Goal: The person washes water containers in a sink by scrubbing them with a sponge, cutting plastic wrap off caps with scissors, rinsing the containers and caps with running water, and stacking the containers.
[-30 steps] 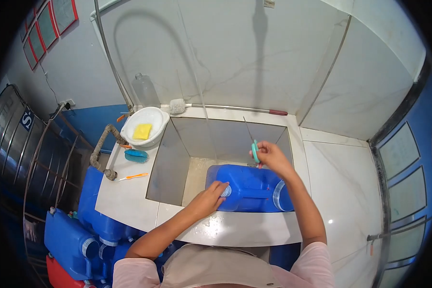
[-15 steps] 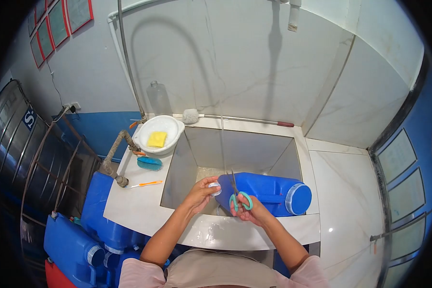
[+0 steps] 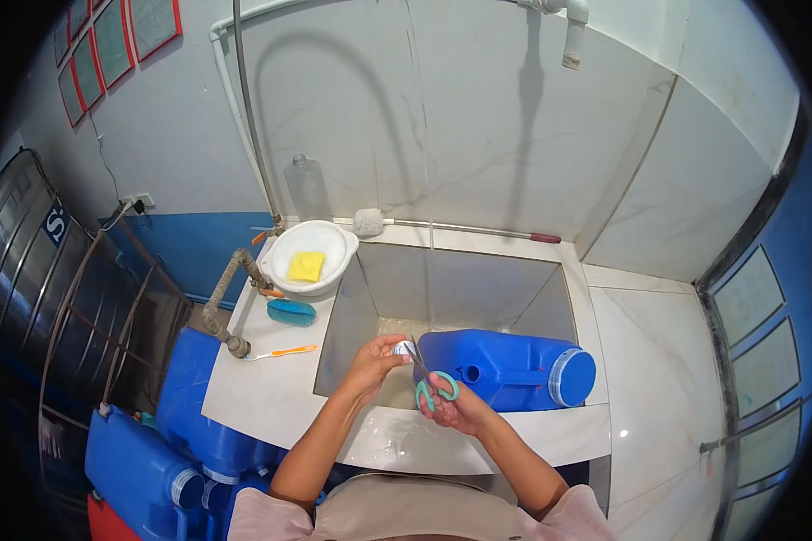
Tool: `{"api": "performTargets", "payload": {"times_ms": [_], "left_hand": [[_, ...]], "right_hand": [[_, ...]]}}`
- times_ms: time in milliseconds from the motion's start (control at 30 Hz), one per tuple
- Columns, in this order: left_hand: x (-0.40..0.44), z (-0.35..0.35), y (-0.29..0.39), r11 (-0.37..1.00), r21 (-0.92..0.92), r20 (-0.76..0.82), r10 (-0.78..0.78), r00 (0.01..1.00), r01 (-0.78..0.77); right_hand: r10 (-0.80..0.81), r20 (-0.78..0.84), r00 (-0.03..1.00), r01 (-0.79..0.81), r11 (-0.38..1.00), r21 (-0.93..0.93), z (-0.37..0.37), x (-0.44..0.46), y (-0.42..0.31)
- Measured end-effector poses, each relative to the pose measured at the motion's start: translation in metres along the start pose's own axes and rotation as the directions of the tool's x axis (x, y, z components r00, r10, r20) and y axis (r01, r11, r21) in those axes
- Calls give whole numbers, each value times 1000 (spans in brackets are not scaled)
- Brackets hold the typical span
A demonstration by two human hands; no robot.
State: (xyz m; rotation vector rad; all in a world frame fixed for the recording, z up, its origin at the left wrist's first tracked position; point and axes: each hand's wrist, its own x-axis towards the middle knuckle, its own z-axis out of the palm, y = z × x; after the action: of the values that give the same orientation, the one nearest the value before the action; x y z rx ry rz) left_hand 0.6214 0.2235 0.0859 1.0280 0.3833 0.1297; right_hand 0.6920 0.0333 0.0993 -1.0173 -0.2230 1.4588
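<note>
My left hand [image 3: 377,368] pinches a small white cap [image 3: 404,349] above the front of the sink [image 3: 460,279]. My right hand [image 3: 461,408] grips scissors [image 3: 438,389] by their teal handles. Slightly apart, the blades point up and left, with their tips at the edge of the cap. Whether they touch it, I cannot tell. Just right of both hands, a large blue jug [image 3: 523,352] lies on its side across the sink, its lidded mouth to the right. A small round hole shows on the jug near the scissors.
A white basin [image 3: 282,267] holding a yellow sponge [image 3: 306,266] stands left of the sink. Near it lie a blue brush [image 3: 291,312] and an orange toothbrush [image 3: 284,352]. A long-handled brush [image 3: 465,228] rests behind. More blue jugs [image 3: 140,455] are stacked at lower left.
The scissors have moved left, away from the jug, and their blades now meet the cap in view. The jug's small hole has come into sight. My view has shifted slightly.
</note>
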Motion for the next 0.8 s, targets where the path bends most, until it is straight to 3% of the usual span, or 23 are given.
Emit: {"api": "performTargets", "payload": {"times_ms": [67, 200, 300, 500, 567, 600, 667, 800], "left_hand": [[-2, 1, -1, 999, 9, 35, -33, 999, 33], [-8, 2, 11, 1000, -1, -50, -2, 999, 2], [-10, -1, 12, 999, 33, -68, -25, 997, 27], [-12, 3, 13, 994, 55, -14, -89, 996, 89], [-16, 4, 16, 992, 67, 8, -104, 995, 103], [-16, 2, 21, 995, 61, -29, -80, 996, 82], [-18, 1, 23, 996, 51, -70, -65, 995, 68], [-17, 6, 26, 997, 37, 19, -67, 998, 66]], "right_hand": [[-15, -30, 999, 16, 999, 43, -1, 4, 1], [31, -92, 995, -19, 992, 128, 8, -13, -8], [37, 41, 998, -36, 999, -8, 6, -16, -7], [89, 34, 995, -93, 983, 158, 1, -5, -4], [21, -102, 995, -1, 980, 199, 6, -11, -4], [20, -102, 995, 1, 980, 197, 9, -18, -7], [15, 51, 999, -18, 998, 56, 12, -33, -10], [58, 72, 996, -58, 998, 9, 13, -26, -9]]}}
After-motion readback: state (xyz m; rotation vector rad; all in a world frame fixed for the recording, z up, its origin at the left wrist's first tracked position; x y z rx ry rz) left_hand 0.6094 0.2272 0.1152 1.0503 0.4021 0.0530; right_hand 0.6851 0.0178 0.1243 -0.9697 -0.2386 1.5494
